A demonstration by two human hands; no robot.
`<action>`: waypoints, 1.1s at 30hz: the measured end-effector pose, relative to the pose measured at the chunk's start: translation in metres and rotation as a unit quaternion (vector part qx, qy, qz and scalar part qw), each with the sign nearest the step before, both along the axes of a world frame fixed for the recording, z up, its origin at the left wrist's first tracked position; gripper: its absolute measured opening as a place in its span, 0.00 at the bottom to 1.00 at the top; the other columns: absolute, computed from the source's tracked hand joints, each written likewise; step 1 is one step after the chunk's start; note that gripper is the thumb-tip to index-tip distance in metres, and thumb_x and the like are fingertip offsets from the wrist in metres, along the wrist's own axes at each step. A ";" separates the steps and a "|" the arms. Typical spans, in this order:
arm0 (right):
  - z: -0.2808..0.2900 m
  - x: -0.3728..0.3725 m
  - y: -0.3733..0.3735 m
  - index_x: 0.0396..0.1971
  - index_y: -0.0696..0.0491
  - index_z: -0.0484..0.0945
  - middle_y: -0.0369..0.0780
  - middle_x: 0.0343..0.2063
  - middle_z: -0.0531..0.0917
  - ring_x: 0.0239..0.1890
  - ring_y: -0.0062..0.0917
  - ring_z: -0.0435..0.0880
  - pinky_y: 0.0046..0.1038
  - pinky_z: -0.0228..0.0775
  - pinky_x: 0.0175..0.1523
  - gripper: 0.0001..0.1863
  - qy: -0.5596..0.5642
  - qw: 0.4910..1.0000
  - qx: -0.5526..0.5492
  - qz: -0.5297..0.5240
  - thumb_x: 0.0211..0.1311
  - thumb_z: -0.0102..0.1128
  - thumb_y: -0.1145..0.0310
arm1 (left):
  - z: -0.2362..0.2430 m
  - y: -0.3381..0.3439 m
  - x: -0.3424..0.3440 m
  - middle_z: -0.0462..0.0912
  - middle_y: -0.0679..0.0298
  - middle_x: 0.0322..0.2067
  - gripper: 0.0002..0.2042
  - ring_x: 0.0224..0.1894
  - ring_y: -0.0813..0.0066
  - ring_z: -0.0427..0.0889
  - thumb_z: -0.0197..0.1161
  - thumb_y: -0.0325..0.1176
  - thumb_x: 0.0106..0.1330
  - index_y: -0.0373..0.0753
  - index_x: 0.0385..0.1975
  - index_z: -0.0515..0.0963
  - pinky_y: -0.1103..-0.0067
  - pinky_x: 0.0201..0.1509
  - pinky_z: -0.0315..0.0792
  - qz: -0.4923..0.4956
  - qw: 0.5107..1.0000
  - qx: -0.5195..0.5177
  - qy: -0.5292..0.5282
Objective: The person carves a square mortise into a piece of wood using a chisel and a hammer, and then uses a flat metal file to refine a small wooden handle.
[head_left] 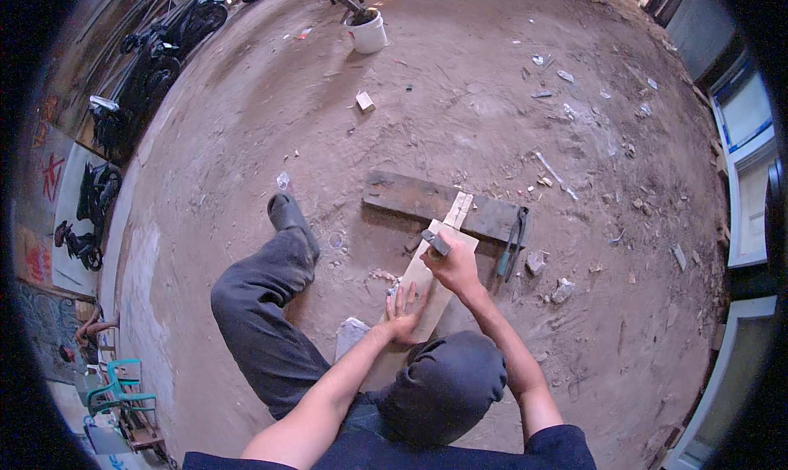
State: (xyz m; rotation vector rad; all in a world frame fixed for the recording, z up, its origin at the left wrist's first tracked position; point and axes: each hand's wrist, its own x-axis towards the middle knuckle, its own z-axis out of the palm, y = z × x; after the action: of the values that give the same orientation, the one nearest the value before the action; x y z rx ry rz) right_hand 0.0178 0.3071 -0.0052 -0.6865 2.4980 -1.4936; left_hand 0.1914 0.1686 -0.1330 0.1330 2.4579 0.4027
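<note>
My left hand (404, 314) lies spread on a pale wooden board (440, 310) that runs between my legs. Above it, my right hand (451, 269) is closed on a dark grey tool (434, 241) over the board's upper part; the tool's exact kind is unclear. A narrower piece of light wood (460, 211) at the board's far end rests on a dark timber plank (404, 192). Beside the plank's right end lie long dark tools (518, 228), one with a teal handle (503, 263).
A white bucket (366, 35), debris (563, 289) and a small block (364, 101) are on the dirt floor. Motorbikes (148, 80), green plastic chairs (123, 380) and another person (90, 334) are at left. White-framed panels (747, 207) line the right wall.
</note>
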 end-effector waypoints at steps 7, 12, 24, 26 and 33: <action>-0.003 -0.004 -0.011 0.29 0.54 0.72 0.45 0.20 0.78 0.24 0.40 0.79 0.37 0.69 0.31 0.17 0.034 0.999 0.028 0.023 0.46 0.73 0.65 | 0.004 0.006 0.000 0.13 0.48 0.71 0.64 0.71 0.34 0.16 0.69 0.59 0.50 0.52 0.71 0.19 0.36 0.66 0.26 -0.006 0.999 -0.031 -0.009; -0.002 -0.012 -0.020 0.33 0.55 0.75 0.48 0.25 0.79 0.30 0.45 0.80 0.39 0.70 0.36 0.13 -0.055 0.997 -0.018 0.042 0.50 0.67 0.67 | -0.007 0.004 0.005 0.13 0.49 0.71 0.60 0.72 0.34 0.17 0.66 0.54 0.54 0.52 0.71 0.19 0.38 0.67 0.25 0.004 0.999 -0.026 -0.018; -0.004 0.000 -0.045 0.35 0.53 0.79 0.39 0.21 0.77 0.24 0.27 0.76 0.33 0.68 0.32 0.16 -0.109 0.993 -0.038 0.005 0.49 0.73 0.63 | 0.005 -0.001 0.006 0.13 0.54 0.72 0.60 0.72 0.38 0.14 0.68 0.54 0.52 0.56 0.72 0.22 0.36 0.67 0.25 0.026 0.998 0.005 -0.052; -0.013 -0.006 -0.036 0.34 0.53 0.80 0.39 0.21 0.77 0.24 0.29 0.77 0.33 0.69 0.32 0.15 -0.091 0.995 -0.038 0.001 0.49 0.73 0.63 | 0.013 0.006 -0.003 0.16 0.52 0.72 0.57 0.72 0.37 0.15 0.65 0.54 0.55 0.55 0.73 0.24 0.35 0.66 0.25 0.024 0.998 0.054 -0.032; -0.012 0.010 -0.061 0.33 0.54 0.81 0.42 0.22 0.80 0.25 0.32 0.79 0.33 0.70 0.32 0.12 -0.035 0.998 0.040 0.039 0.49 0.69 0.65 | 0.005 -0.002 0.010 0.21 0.50 0.73 0.51 0.73 0.39 0.19 0.62 0.55 0.55 0.53 0.74 0.36 0.35 0.67 0.27 0.034 0.997 0.066 0.025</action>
State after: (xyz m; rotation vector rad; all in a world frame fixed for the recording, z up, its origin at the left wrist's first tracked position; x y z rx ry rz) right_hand 0.0278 0.2457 -0.0177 -0.6973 2.4349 -1.3593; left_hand 0.2012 0.1662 -0.1281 0.1151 2.4892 0.5987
